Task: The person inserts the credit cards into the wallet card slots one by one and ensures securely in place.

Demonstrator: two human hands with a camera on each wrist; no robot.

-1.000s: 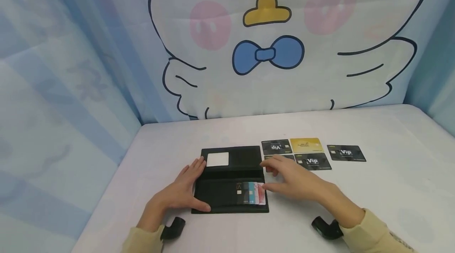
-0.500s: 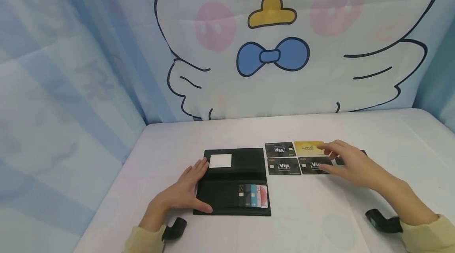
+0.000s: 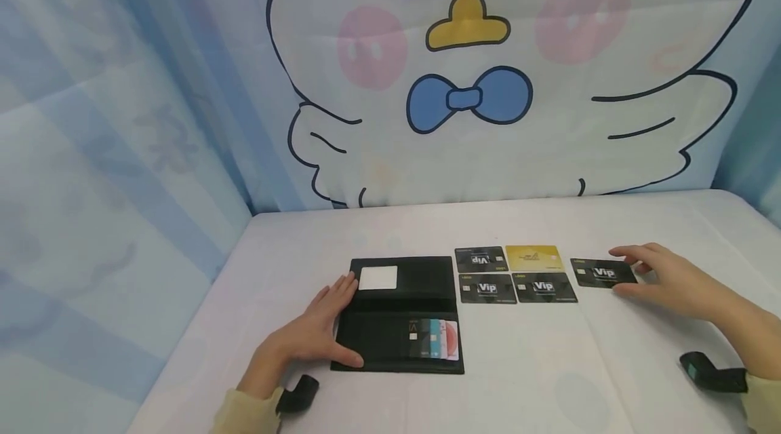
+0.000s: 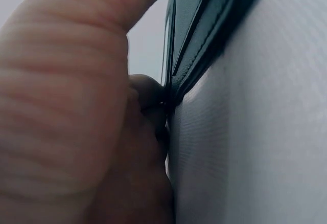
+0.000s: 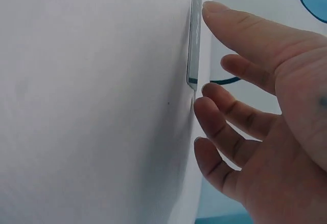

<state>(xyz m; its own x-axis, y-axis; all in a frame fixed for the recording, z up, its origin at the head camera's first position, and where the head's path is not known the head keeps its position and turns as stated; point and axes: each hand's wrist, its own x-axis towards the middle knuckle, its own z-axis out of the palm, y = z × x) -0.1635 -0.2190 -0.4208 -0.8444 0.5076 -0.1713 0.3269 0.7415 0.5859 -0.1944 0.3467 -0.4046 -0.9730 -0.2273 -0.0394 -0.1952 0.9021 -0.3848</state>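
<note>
A black wallet lies spread out on the table. Several cards peek from its lower right slot, and a white patch shows in its upper half. Along the wallet's left side my left hand rests with extended fingers, its thumb at the lower left corner. Over at the right, my right hand hovers around the right end of a black VIP card. Its thumb and fingers are spread at the card's edges; whether they touch it is unclear. The right wrist view has the thumb beside the card's edge.
Between wallet and right hand lie a gold card and three black VIP cards in a tight two-row block. A white cloth covers the table. Behind hangs a curtain with a cartoon bird.
From the wallet's right edge my right hand has travelled right, past the block of cards, to the separate VIP card. My left hand stays at the wallet.
</note>
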